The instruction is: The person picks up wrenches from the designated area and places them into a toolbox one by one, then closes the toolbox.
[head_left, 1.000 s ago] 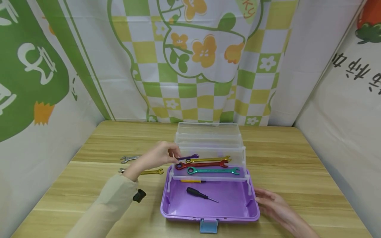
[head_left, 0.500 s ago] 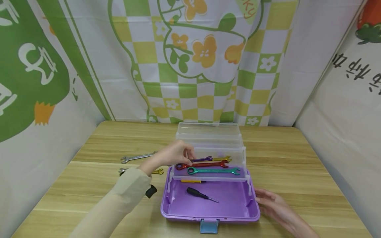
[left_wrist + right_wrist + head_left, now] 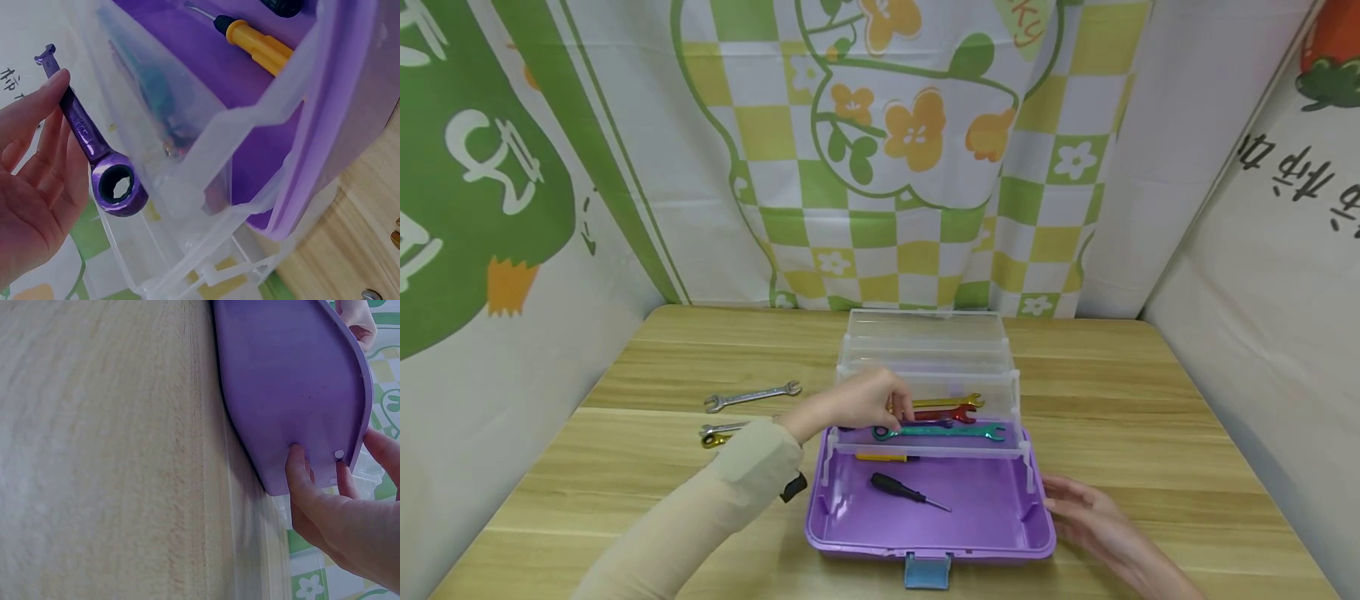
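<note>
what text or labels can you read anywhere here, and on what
"KY": orange letters at the top of the checked backdrop cloth, cut off by the frame edge.
Black handwritten-style characters on the right wall cloth: upside down, not readable.
White characters on the green shape of the left wall cloth: partly cut off, not readable.
Purple wrench held by the left hand: no marking legible.
Purple toolbox: no label visible.

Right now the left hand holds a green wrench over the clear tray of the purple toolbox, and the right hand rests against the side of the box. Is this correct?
Not quite: the wrench in the left hand is purple, as the left wrist view shows. The green wrench lies in the clear tray. The rest holds: the right hand rests against the side of the purple toolbox.
</note>
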`<state>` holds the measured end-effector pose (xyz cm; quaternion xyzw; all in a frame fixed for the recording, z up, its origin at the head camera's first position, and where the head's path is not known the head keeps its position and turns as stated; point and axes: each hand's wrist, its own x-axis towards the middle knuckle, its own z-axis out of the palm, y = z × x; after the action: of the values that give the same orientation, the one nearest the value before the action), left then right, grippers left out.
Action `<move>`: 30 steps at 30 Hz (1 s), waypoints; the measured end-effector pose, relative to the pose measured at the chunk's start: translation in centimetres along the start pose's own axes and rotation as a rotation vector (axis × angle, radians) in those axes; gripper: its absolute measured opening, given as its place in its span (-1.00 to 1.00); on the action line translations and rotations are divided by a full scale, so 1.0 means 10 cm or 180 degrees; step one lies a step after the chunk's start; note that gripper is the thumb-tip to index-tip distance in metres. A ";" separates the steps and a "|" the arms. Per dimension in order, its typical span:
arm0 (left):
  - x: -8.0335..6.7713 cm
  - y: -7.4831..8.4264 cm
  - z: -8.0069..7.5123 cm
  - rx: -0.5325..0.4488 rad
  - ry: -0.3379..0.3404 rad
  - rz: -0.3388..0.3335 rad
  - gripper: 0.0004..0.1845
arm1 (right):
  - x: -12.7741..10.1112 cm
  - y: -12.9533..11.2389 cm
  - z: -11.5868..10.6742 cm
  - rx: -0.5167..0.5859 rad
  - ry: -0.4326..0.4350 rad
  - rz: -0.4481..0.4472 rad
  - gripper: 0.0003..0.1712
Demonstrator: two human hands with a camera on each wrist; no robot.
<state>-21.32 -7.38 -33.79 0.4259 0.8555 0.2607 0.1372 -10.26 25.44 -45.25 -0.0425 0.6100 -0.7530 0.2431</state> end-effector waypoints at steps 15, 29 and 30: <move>0.06 0.01 0.15 0.0105 -0.0268 -0.0097 -0.90 | 0.01 0.00 0.00 -0.0143 0.0153 0.0068 -0.35; 0.12 -0.01 0.21 0.0228 -0.0432 0.0044 -0.86 | 0.01 0.01 0.00 -0.0148 0.0141 0.0048 -0.36; 0.12 -0.01 0.22 0.0233 -0.0436 0.0035 -0.86 | 0.01 0.01 0.00 -0.0150 0.0141 0.0047 -0.36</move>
<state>-21.13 -5.72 -35.65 0.4522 0.8507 0.2003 0.1782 -10.34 25.42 -45.36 -0.0270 0.6330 -0.7374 0.2342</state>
